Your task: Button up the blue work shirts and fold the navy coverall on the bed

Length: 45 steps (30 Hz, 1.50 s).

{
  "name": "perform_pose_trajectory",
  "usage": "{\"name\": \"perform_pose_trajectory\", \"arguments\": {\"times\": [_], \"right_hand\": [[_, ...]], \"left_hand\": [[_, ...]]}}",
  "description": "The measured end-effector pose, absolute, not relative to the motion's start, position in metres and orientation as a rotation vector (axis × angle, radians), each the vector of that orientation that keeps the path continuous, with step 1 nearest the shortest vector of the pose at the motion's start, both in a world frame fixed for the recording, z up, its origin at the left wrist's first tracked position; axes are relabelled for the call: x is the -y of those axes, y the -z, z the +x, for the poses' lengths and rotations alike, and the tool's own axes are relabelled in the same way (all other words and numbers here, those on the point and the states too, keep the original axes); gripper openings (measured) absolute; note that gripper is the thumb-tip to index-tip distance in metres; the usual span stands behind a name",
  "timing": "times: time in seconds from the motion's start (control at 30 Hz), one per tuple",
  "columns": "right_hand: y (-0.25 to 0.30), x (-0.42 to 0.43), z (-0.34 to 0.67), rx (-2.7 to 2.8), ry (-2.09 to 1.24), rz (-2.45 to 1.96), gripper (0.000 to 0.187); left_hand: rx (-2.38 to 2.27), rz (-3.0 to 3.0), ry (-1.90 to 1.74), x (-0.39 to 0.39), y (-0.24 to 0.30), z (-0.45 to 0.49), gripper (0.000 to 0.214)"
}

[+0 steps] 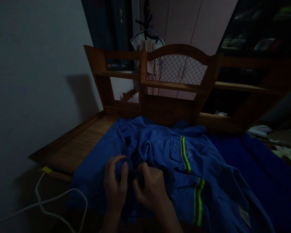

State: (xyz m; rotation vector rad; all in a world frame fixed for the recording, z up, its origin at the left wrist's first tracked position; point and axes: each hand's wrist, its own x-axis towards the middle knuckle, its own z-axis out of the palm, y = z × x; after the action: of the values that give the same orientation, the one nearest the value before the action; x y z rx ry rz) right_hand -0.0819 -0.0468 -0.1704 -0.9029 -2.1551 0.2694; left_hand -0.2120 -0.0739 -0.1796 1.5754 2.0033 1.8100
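Note:
A blue work jacket with yellow-green and dark stripes lies spread and wrinkled in front of me. On its chest are a flap pocket and pale lettering. My left hand is over the left part of the jacket, thumb and fingers curved and apart, with no cloth visibly gripped. Beside it, my right hand is closed at the jacket's middle, its fingers curled on the dark cloth. The exact bit of fabric under the fingertips is too dark to make out.
The jacket lies on a wooden bed, beside a blue sheet. A wooden headboard with shelves stands behind, a wall on the left. A white cable loops at lower left. Clothes hang beyond.

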Motion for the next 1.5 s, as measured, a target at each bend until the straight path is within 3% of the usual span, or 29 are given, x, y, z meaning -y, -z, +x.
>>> {"name": "perform_pose_trajectory", "arguments": {"times": [0.1, 0.37, 0.5, 0.73, 1.2, 1.5], "right_hand": [[0.166, 0.050, -0.080, 2.258, -0.314, -0.840, 0.014], [0.161, 0.051, -0.081, 2.304, -0.374, -0.854, 0.014], [0.166, 0.048, -0.083, 2.280, -0.429, -0.847, 0.022], [0.165, 0.043, -0.084, 2.241, -0.457, -0.894, 0.048], [0.164, 0.044, -0.084, 2.224, -0.403, -0.973, 0.046], [0.169, 0.042, -0.086, 2.179, -0.376, -0.975, 0.028]], "left_hand": [[-2.238, 1.421, -1.741, 0.073, 0.184, -0.227, 0.029], [-2.517, 1.688, -1.376, 0.066, 0.209, -0.252, 0.046], [-2.485, 1.769, -1.290, 0.068, 0.210, -0.254, 0.035], [-2.319, 1.602, -1.533, 0.074, 0.190, -0.241, 0.020], [-1.815, 1.244, -1.556, 0.079, 0.176, -0.220, 0.028], [-1.848, 1.308, -1.492, 0.078, 0.180, -0.226, 0.032]]}}
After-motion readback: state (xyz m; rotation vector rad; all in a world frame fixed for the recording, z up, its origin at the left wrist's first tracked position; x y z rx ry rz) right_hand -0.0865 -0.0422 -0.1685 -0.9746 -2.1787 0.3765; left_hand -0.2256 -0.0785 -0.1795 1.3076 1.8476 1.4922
